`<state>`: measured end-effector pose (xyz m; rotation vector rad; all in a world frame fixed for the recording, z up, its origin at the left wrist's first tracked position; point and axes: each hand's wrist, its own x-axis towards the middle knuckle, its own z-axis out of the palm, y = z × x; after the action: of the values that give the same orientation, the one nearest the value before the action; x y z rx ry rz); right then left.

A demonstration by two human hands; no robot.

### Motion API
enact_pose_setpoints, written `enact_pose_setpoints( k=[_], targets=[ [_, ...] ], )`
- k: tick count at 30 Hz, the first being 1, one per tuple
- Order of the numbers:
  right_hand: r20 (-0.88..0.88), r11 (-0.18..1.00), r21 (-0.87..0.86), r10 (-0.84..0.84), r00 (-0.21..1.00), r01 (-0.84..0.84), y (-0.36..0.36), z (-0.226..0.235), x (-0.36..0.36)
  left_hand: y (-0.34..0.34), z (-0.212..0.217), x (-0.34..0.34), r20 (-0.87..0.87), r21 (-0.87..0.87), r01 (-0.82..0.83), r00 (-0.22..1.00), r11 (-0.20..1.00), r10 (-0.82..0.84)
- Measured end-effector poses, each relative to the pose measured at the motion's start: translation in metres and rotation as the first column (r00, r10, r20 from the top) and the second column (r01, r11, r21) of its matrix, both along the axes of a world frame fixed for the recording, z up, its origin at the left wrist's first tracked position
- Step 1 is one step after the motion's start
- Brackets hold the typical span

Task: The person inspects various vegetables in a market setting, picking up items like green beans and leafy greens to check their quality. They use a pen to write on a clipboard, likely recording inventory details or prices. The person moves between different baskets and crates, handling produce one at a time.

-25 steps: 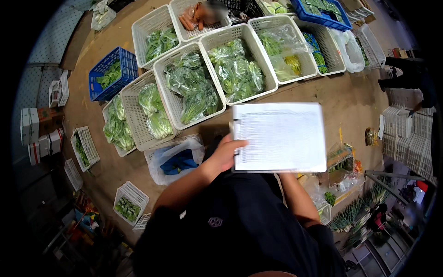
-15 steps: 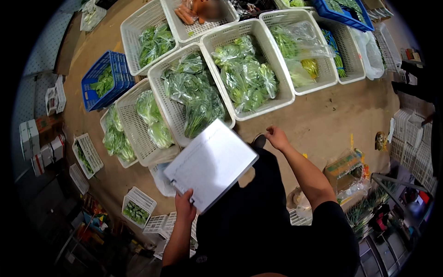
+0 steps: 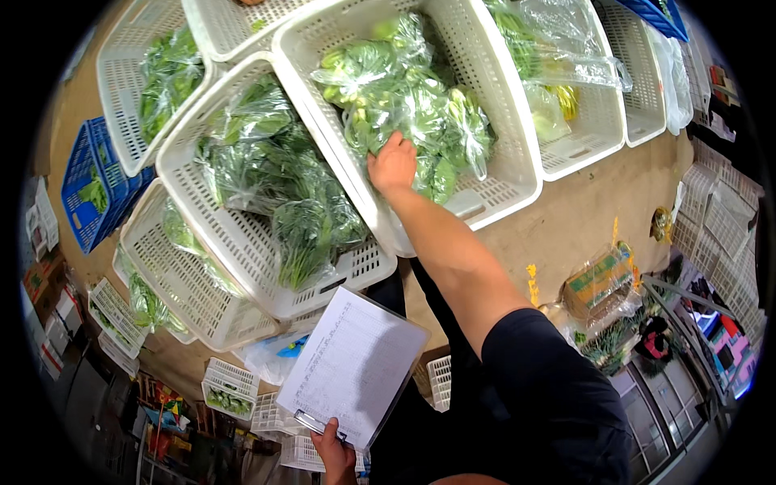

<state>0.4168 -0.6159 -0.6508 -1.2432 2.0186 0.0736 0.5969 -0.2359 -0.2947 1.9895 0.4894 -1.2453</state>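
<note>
A bare brown floor, lit evenly and brightly, runs under everything. Large white slatted plastic crates stand side by side across it, several filled with bagged leafy greens. At the left sits a blue plastic crate with a few greens inside, and another blue crate shows at the top right edge. Smaller white baskets lie scattered along the lower left, beside stacked cardboard boxes. On the right, empty white crates are stacked against the edge, with a wrapped brown carton on the floor nearby
</note>
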Motion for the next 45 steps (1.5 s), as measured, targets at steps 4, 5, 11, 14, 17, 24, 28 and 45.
enact_pose_setpoints(
  k=[4, 5, 11, 14, 17, 24, 28, 45],
  targets=[
    [0.181, 0.967, -0.171, 0.218, 0.959, -0.187, -0.002, -0.010, -0.059, -0.012, -0.012, -0.003, -0.039, 0.074, -0.043, 0.998, 0.996, 0.046],
    [0.250, 0.984, -0.108, 0.167, 0.954, -0.144, -0.004, -0.012, -0.087, -0.017, -0.013, -0.005, -0.043, 0.089, -0.036, 0.998, 0.995, 0.040],
    [-0.227, 0.953, -0.252, 0.111, 0.967, -0.169, 0.006, -0.069, -0.208, -0.027, -0.025, -0.013, -0.074, 0.128, 0.021, 0.997, 0.992, -0.011],
    [-0.059, 0.978, -0.203, -0.063, 0.996, 0.050, 0.010, -0.123, -0.241, -0.035, -0.038, -0.014, -0.088, 0.116, 0.090, 0.993, 0.989, -0.080],
    [-0.051, 0.981, -0.185, -0.061, 0.997, 0.051, -0.004, -0.085, -0.212, -0.047, -0.035, -0.017, -0.080, 0.094, 0.090, 0.993, 0.992, -0.082],
    [0.042, 0.867, -0.449, 0.264, 0.964, -0.218, -0.005, 0.001, -0.161, -0.052, -0.031, -0.020, -0.091, 0.075, 0.060, 0.994, 0.995, -0.053],
    [0.144, 0.784, -0.303, 0.600, 0.787, -0.542, -0.042, 0.071, -0.129, -0.040, -0.031, -0.023, -0.069, 0.113, 0.010, 0.998, 0.993, -0.002],
    [-0.063, 0.251, -0.333, 0.956, 0.287, -0.909, -0.193, -0.050, -0.007, -0.018, -0.056, -0.044, -0.119, 0.047, -0.231, 0.965, 0.972, 0.235]
  ],
)
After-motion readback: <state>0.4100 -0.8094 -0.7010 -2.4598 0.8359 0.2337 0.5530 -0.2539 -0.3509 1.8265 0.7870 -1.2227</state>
